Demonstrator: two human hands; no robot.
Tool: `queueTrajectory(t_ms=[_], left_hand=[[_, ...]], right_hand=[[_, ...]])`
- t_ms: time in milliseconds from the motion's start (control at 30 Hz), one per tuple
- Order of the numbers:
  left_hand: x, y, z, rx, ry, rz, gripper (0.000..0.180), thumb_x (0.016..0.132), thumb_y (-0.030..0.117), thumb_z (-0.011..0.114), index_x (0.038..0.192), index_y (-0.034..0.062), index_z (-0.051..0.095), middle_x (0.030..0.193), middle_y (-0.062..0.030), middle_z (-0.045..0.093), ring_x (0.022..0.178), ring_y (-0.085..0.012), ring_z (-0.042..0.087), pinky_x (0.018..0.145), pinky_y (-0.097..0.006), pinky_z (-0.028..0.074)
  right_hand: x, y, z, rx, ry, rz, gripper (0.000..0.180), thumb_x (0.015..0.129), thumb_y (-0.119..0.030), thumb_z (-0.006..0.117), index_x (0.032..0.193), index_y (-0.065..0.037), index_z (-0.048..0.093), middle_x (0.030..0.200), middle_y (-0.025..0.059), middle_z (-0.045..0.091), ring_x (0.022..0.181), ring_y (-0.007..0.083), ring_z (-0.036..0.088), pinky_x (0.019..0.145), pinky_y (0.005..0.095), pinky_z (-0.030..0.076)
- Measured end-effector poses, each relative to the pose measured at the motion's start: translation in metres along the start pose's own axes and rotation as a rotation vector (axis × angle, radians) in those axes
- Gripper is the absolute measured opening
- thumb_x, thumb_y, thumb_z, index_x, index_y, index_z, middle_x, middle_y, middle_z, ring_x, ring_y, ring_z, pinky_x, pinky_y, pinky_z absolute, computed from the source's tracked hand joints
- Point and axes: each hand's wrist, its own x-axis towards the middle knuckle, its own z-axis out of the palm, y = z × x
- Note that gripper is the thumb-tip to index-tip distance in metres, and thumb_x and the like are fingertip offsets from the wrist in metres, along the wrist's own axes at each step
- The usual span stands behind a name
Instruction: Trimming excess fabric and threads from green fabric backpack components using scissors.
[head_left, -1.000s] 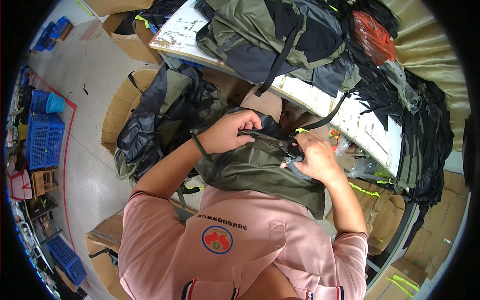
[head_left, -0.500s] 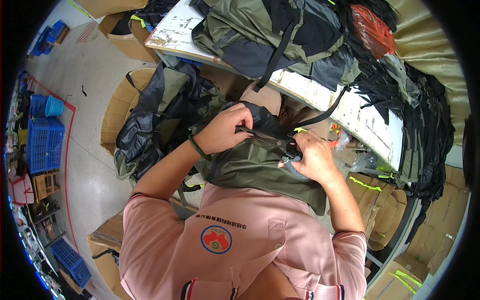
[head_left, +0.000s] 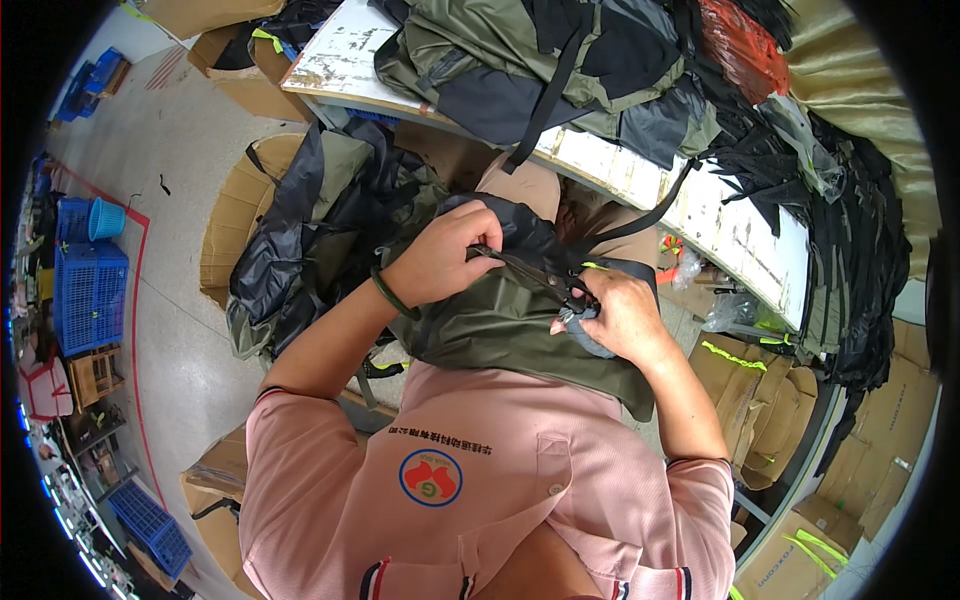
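We have an olive-green fabric bag with black panels and black strap webbing [head_left: 500, 325] bunched on our lap, just in front of the pink polo shirt [head_left: 470, 470] and below the edge of the worn white worktable [head_left: 700, 215]. Fabric is soft, creased, matte; black top section sits toward the table, olive body toward us. Long axis runs roughly left-right across the lap, tilted slightly down to our right. A thin black strap runs from the bag up toward the table edge at upper right. Left hand [head_left: 445, 262] is curled closed on the black upper edge of the bag, dark band on the wrist. Right hand [head_left: 620, 318] is closed around a small grey object [head_left: 585, 335] against the bag; we cannot tell what that object is, fingers cover most of it. Between the hands a dark narrow seam or strap is stretched taut. Bag's underside and lower end are hidden by our arms and shirt. More olive and black bags [head_left: 560, 70] lie piled on the table; another heap [head_left: 320, 220] fills a cardboard box [head_left: 235, 225] at left.
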Motion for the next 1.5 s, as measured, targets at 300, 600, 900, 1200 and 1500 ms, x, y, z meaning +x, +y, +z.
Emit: queueTrajectory(t_ms=[300, 600, 900, 1200, 1500], left_hand=[[-0.002, -0.001, 0.003, -0.024, 0.008, -0.038, 0.021, 0.071, -0.002, 0.068, 0.084, 0.0036, 0.051, 0.083, -0.004, 0.047, 0.069, -0.0136, 0.045, 0.063, -0.026, 0.04], [-0.001, 0.002, 0.003, 0.012, 0.002, -0.036, 0.02, 0.071, -0.003, 0.064, 0.084, 0.0029, 0.051, 0.084, -0.0053, 0.048, 0.07, -0.0165, 0.047, 0.064, -0.028, 0.041], [-0.002, 0.001, 0.004, 0.057, 0.01, 0.021, 0.022, 0.072, -0.001, 0.07, 0.083, 0.0029, 0.051, 0.083, -0.0058, 0.048, 0.07, -0.0187, 0.049, 0.063, -0.028, 0.04], [-0.001, 0.001, 0.003, 0.04, -0.004, -0.001, 0.019, 0.071, -0.004, 0.063, 0.085, 0.0024, 0.051, 0.085, -0.0067, 0.048, 0.071, -0.019, 0.049, 0.065, -0.028, 0.042], [-0.002, 0.002, 0.006, 0.052, 0.002, 0.008, 0.019, 0.072, -0.004, 0.063, 0.085, 0.002, 0.052, 0.086, -0.0075, 0.049, 0.072, -0.0202, 0.05, 0.066, -0.029, 0.043]], right_hand=[[-0.003, -0.007, -0.001, -0.044, 0.038, 0.023, 0.053, 0.063, -0.044, 0.081, 0.081, -0.001, 0.056, 0.078, 0.0157, 0.061, 0.081, 0.0348, 0.062, 0.07, 0.0431, 0.049], [-0.005, -0.006, 0.006, -0.004, 0.076, 0.022, 0.053, 0.063, -0.044, 0.081, 0.081, -0.001, 0.056, 0.078, 0.0144, 0.062, 0.082, 0.0336, 0.062, 0.071, 0.0421, 0.05], [-0.008, -0.008, 0.004, -0.043, 0.015, 0.056, 0.052, 0.064, -0.045, 0.08, 0.077, -0.001, 0.055, 0.076, 0.0148, 0.061, 0.081, 0.0332, 0.063, 0.069, 0.0419, 0.049], [-0.006, -0.011, 0.006, 0.017, 0.042, 0.055, 0.056, 0.063, -0.047, 0.081, 0.08, -0.001, 0.054, 0.076, 0.015, 0.06, 0.079, 0.0347, 0.062, 0.068, 0.0431, 0.049], [-0.011, -0.009, 0.009, 0.056, 0.036, 0.076, 0.061, 0.061, -0.053, 0.08, 0.078, -0.001, 0.054, 0.072, 0.0165, 0.059, 0.075, 0.0367, 0.061, 0.067, 0.0436, 0.048]])
